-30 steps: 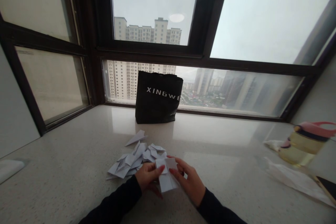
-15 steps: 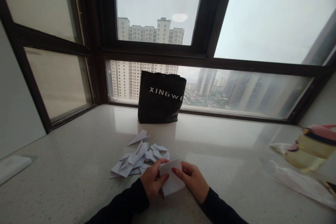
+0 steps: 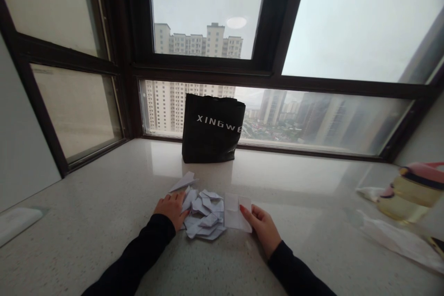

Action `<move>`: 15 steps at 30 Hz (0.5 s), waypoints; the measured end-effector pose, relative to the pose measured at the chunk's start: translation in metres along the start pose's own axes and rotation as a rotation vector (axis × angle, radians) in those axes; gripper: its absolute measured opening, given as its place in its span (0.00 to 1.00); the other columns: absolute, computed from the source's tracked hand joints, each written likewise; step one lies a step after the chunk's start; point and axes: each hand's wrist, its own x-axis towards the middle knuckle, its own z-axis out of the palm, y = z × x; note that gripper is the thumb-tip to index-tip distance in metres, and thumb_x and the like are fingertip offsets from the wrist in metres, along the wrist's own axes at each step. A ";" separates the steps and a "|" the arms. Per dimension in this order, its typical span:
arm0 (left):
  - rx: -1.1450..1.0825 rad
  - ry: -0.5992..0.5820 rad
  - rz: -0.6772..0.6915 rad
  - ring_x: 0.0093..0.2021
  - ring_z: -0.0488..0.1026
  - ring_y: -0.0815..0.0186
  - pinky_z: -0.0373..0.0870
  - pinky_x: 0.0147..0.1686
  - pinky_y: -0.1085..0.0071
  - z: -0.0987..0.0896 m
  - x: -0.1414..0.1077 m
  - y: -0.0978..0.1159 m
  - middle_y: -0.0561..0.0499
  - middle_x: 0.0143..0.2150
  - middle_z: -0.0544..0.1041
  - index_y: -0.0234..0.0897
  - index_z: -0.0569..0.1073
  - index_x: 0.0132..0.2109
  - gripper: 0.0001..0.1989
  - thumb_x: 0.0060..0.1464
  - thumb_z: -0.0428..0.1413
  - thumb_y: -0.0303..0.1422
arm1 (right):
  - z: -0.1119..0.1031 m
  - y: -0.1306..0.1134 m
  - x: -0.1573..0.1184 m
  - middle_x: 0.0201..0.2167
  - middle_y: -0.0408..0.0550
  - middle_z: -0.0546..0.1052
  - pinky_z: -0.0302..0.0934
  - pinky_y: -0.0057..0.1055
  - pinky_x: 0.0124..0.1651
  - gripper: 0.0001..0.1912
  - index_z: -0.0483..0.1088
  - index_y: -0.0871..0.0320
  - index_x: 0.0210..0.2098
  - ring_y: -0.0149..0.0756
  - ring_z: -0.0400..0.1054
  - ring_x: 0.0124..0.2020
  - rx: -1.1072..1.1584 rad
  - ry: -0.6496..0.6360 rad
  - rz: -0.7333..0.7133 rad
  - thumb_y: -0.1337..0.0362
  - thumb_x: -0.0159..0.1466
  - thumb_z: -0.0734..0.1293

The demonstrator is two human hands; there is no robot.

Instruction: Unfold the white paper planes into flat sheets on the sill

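Observation:
My right hand [image 3: 262, 227] pinches the right edge of a creased, folded sheet of white paper [image 3: 233, 217] between thumb and fingers, close to the countertop. Just left of that sheet lies a heap of folded white paper pieces [image 3: 204, 215]. Against the heap's left side rests my left hand [image 3: 172, 210], thumb apart from the fingers, touching the pieces; some of its fingertips are hidden among them. Behind the heap sits a folded paper plane [image 3: 185, 181], partly covered by the left hand.
A black bag [image 3: 213, 129] with white lettering stands by the window. To the right are a yellowish bottle with a pink lid [image 3: 409, 192] and a crumpled clear plastic wrapper [image 3: 398, 240]. A white object [image 3: 19, 222] lies at the left on the speckled countertop [image 3: 312, 212].
My left hand has let go of the folded sheet and moved left to the heap, whose left pieces have shifted right. My right hand has brought the sheet beside the heap.

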 end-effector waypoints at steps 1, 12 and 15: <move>0.017 -0.008 0.000 0.39 0.67 0.55 0.61 0.36 0.60 0.001 0.001 -0.001 0.43 0.40 0.71 0.36 0.64 0.46 0.19 0.44 0.48 0.30 | 0.000 0.000 0.000 0.18 0.42 0.70 0.52 0.24 0.21 0.16 0.67 0.61 0.22 0.29 0.60 0.18 0.016 0.008 0.007 0.53 0.46 0.67; 0.095 0.129 -0.072 0.36 0.70 0.59 0.60 0.36 0.67 -0.018 0.010 -0.008 0.41 0.36 0.74 0.27 0.57 0.53 0.21 0.54 0.37 0.34 | 0.001 0.000 -0.001 0.17 0.42 0.70 0.53 0.23 0.22 0.14 0.69 0.61 0.23 0.30 0.61 0.19 0.081 0.028 0.017 0.54 0.46 0.67; 0.121 0.218 -0.067 0.38 0.68 0.58 0.58 0.37 0.64 -0.020 0.008 -0.007 0.41 0.38 0.73 0.29 0.60 0.51 0.20 0.52 0.40 0.32 | 0.001 -0.001 -0.002 0.17 0.42 0.70 0.53 0.24 0.21 0.15 0.68 0.61 0.22 0.30 0.61 0.19 0.072 0.038 0.018 0.54 0.46 0.67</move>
